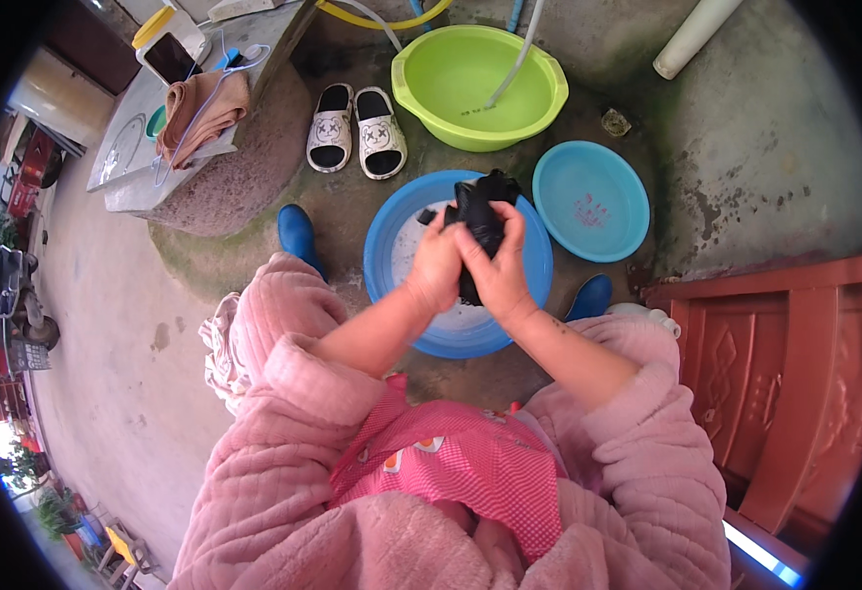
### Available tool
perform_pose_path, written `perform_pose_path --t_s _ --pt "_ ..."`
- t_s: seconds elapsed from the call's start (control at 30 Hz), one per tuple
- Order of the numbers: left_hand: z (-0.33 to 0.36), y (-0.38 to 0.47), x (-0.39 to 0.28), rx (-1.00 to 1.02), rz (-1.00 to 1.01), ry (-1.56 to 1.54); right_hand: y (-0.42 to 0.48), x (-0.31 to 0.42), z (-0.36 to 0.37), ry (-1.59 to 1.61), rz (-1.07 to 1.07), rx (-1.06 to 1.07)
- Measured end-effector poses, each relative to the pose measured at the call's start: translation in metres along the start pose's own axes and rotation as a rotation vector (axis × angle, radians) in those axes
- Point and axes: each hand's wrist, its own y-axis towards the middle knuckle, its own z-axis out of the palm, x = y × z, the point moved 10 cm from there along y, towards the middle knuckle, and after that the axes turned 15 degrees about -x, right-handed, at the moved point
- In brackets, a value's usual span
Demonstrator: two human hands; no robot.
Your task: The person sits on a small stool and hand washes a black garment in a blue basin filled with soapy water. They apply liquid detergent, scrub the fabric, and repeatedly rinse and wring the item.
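My left hand (438,267) and my right hand (503,269) are close together, both closed on a wet black cloth (484,217). They hold it bunched up above a round blue plastic basin (383,295). Whitish, sudsy water (409,247) shows in that basin. Part of the black cloth hangs down between my wrists; its lower end is partly hidden by my hands, and I cannot tell what kind of garment it is.
A green basin (431,125) with water and a hose (517,66) stands behind, a smaller light-blue basin (591,236) at the right. Patterned slides (330,131) lie left of the green basin. A stone slab (125,147) bears a brown cloth (199,110) and a phone (171,59).
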Motion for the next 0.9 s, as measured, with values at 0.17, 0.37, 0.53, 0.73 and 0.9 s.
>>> perform_pose_path --t_s 0.17,0.37,0.53,0.73,0.9 --pt "0.002 -0.029 0.021 -0.181 -0.004 0.006 0.017 -0.039 -0.005 0.290 0.598 -0.182" --pt "-0.015 -0.007 0.032 -0.210 -0.137 -0.137 0.001 -0.060 0.000 0.111 0.425 -0.105" --pt "-0.004 -0.010 0.027 -0.126 -0.129 -0.118 0.003 -0.065 0.000 0.190 0.540 -0.132" --pt "-0.025 0.006 0.052 -0.169 -0.262 -0.119 0.008 -0.092 0.003 0.014 0.454 0.082" --pt "-0.106 0.075 0.068 -0.331 -0.190 0.035 -0.015 -0.214 -0.035 -0.398 0.838 0.291"
